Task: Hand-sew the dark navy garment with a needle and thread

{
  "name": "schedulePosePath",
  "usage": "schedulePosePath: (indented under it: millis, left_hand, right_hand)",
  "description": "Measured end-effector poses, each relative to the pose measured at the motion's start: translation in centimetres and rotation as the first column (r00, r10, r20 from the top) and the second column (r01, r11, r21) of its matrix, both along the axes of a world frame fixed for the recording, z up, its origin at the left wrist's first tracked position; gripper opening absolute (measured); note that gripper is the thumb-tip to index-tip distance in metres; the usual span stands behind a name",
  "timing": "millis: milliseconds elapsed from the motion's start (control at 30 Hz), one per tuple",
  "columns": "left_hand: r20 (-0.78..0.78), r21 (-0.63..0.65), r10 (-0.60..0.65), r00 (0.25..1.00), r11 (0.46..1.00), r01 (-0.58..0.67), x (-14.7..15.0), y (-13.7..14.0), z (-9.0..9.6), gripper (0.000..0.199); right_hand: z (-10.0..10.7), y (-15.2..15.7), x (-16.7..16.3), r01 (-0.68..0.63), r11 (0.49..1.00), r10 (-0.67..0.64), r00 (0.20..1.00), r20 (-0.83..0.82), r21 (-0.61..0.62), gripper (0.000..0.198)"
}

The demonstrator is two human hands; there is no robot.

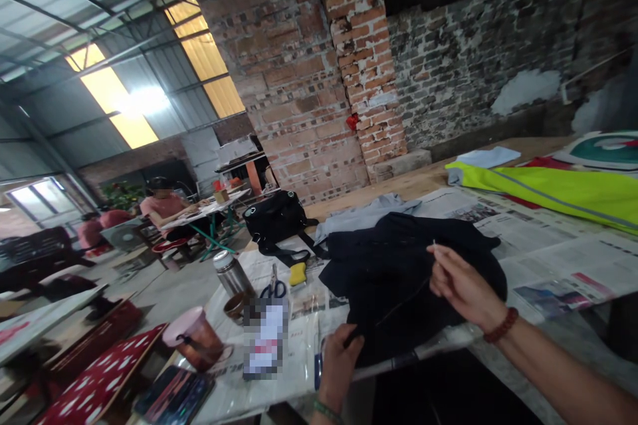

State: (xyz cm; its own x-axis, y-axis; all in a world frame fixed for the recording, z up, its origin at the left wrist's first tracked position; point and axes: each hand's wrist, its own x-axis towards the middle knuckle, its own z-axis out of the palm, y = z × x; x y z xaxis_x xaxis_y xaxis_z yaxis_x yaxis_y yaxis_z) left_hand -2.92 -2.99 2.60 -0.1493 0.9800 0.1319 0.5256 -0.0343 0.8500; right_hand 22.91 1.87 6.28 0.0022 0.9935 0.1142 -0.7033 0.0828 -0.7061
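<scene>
A dark navy or black cloth garment (393,259) lies spread over newspaper at the table's front edge. My left hand (341,355) is closed on the garment's near left edge, thumb and fingers pressed together. Above the garment's right part, my right hand (456,282) is raised in a pinch. From its fingertips sticks a small, thin whitish piece (434,243), too small to name for sure. A faint pale line runs across the dark fabric between my hands; I cannot tell whether it is thread or a drawn mark.
Scissors (274,287), a yellow object (298,273), a steel flask (233,273) and a pink cup (197,339) stand or lie left. Behind are a black bag (274,218) and grey cloth (363,214). A neon-yellow garment (553,189) and an iron (605,149) lie right. People sit far left.
</scene>
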Motion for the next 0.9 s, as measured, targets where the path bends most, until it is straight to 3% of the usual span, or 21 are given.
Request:
schedulePosePath:
  millis: [67,100,200,300,900]
  left_hand:
    - [-0.021,0.038,0.002,1.000,0.999,-0.001,0.2,-0.1,-0.4,0.021]
    - [-0.040,0.056,-0.001,0.999,0.998,0.003,0.3,-0.1,-0.6,0.022]
    - [-0.087,0.093,0.010,0.996,0.996,-0.002,0.5,-0.3,-1.0,0.021]
    - [-0.136,0.122,0.021,0.990,0.993,-0.005,0.6,-0.6,-1.1,0.019]
    - [-0.196,0.148,0.022,0.980,0.989,0.007,1.2,-1.4,-0.6,0.015]
  right_hand:
    - [-1.4,-1.5,-1.8,-0.062,0.997,0.066,0.991,0.113,-0.043,0.023]
    - [-2.2,-2.2,-2.8,-0.120,0.990,0.134,0.960,0.247,-0.071,0.025]
    - [-4.2,-4.1,-5.8,-0.293,0.945,0.320,0.720,0.616,-0.148,0.022]
    - [-5.3,-4.9,-8.2,-0.337,0.919,0.367,0.547,0.752,-0.203,0.018]
    - [-5.9,-4.5,-9.9,-0.275,0.936,0.325,0.432,0.841,-0.220,0.019]
